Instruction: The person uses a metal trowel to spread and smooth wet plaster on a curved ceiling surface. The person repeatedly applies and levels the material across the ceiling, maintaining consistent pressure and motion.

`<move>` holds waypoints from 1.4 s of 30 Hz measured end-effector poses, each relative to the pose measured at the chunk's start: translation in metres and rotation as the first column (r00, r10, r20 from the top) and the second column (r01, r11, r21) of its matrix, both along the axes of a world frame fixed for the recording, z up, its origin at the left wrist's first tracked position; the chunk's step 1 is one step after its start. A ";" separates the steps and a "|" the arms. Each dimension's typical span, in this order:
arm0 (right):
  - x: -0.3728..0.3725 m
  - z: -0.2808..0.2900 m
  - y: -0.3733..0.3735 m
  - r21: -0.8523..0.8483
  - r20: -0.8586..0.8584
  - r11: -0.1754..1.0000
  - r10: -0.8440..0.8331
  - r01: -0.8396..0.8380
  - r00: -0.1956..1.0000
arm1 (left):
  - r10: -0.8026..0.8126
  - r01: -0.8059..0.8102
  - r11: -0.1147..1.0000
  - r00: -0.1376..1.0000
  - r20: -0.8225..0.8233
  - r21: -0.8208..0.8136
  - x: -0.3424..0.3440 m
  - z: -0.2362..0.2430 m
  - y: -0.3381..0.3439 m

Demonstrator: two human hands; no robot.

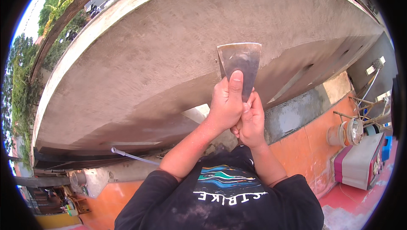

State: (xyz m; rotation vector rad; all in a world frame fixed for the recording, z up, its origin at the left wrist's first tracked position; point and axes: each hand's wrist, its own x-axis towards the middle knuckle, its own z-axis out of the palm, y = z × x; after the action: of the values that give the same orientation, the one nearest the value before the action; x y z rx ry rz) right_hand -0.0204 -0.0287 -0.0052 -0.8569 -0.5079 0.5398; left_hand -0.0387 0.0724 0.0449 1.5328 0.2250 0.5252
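Both hands are wrapped around one wide-bladed scraper [241, 57], held upright with its broad edge pointing away from me. My left hand [227, 102] is closed high on it, with the thumb pressed flat along the metal blade. Just below, my right hand [253, 122] closes around the lower part, its fingers against the left hand. The handle is hidden by the fingers. Beyond the blade stretches a broad grey-brown plastered wall [157, 47], smoother and darker in some bands. Whether the blade's edge touches it, I cannot tell.
To the right are buckets [355, 131], a white-and-magenta box-like block [356, 164] and a long pole [369, 88] leaning near wooden legs. An orange surface [301, 158] runs behind me. At left, a pale pipe [133, 157] sticks out.
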 end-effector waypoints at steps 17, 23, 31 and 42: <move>-0.020 -0.005 -0.008 0.018 -0.084 0.996 0.085 -0.083 0.993 | -0.049 -0.016 0.974 0.958 -0.283 -0.224 -0.008 -0.013 -0.014; -0.006 -0.010 -0.007 -0.031 -0.100 0.999 0.007 -0.010 0.995 | -0.034 0.033 0.999 0.999 -0.030 -0.039 -0.002 -0.019 -0.004; -0.012 -0.010 -0.005 -0.010 -0.169 0.999 0.037 -0.040 0.985 | -0.028 0.024 0.999 0.996 -0.089 -0.043 -0.005 -0.022 -0.005; -0.010 -0.005 -0.004 -0.059 -0.107 0.998 0.029 -0.036 0.994 | 0.082 -0.082 0.996 0.997 -0.002 -0.035 -0.003 -0.014 -0.007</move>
State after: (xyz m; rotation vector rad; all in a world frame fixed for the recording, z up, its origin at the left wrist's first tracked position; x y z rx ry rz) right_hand -0.0304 -0.0331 -0.0100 -0.8740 -0.4102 0.6303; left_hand -0.0418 0.0655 0.0306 1.4944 0.2975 0.5832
